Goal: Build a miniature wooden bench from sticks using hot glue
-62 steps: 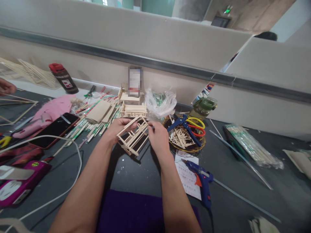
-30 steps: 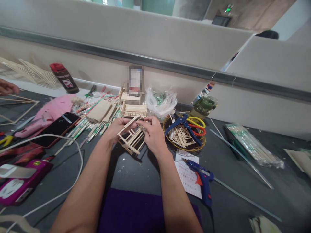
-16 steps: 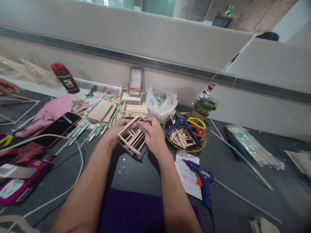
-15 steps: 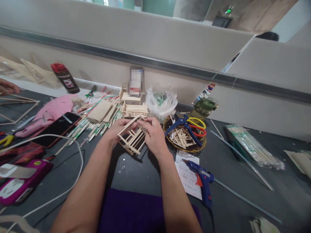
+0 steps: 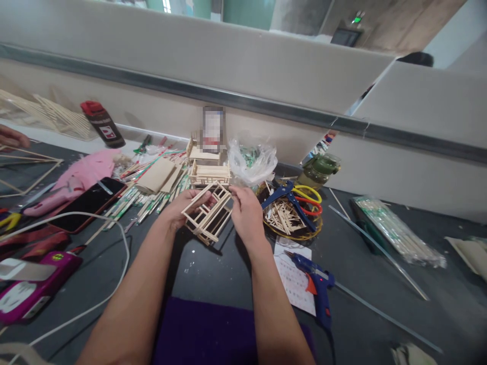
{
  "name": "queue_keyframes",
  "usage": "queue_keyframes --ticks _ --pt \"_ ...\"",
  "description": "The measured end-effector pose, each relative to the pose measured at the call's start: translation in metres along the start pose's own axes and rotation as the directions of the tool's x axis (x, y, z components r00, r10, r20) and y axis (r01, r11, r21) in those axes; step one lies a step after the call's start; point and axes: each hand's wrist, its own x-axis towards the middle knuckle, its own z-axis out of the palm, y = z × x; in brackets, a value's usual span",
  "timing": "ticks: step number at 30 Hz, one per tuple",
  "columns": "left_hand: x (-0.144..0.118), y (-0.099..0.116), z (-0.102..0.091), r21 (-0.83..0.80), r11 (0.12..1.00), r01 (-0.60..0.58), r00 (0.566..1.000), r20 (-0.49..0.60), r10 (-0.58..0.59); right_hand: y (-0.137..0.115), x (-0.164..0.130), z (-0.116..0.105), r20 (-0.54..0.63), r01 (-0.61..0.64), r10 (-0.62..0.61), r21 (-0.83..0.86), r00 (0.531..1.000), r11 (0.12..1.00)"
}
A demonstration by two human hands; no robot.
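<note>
Both hands up off the table w/ a small stick frame between them, tilted, held over the dark tabletop just in front of the clutter. Left hand cups it from the left/behind, fingers curled round the frame's left edge. Right hand closes thumb + fingertips on the top right corner rail. Room: bare table below and toward the body, down to the purple cloth at the near edge. Tight elsewhere: a finished stick model sits just behind the frame, plastic bag next to it, basket of stick offcuts w/ blue pliers just right of the right hand. Blue glue gun lies on a paper sheet near the right forearm. Left side: chopstick packs, phone, white cable looping near the left forearm. Partition wall closes off the back. Another person's hand at far left edge, well apart.
</note>
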Motion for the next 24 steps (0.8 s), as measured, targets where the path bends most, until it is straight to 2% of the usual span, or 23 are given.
queue_keyframes --ticks 6,14,24 --pt "0.0017 -0.004 -0.0026 -0.042 0.999 0.023 1.0 0.001 -0.023 -0.0023 -0.0005 0.0022 0.03 -0.016 0.017 -0.01 0.999 1.0" --pt "0.0038 -0.0062 -0.0016 -0.028 1.0 -0.006 1.0 -0.026 0.005 -0.004 -0.0021 0.004 0.068 -0.02 0.021 -0.018 0.997 1.0" --pt "0.0043 -0.0081 -0.0002 -0.014 1.0 -0.02 0.999 -0.032 0.019 -0.0031 -0.0025 0.0048 0.066 -0.032 0.03 0.028 0.997 0.999"
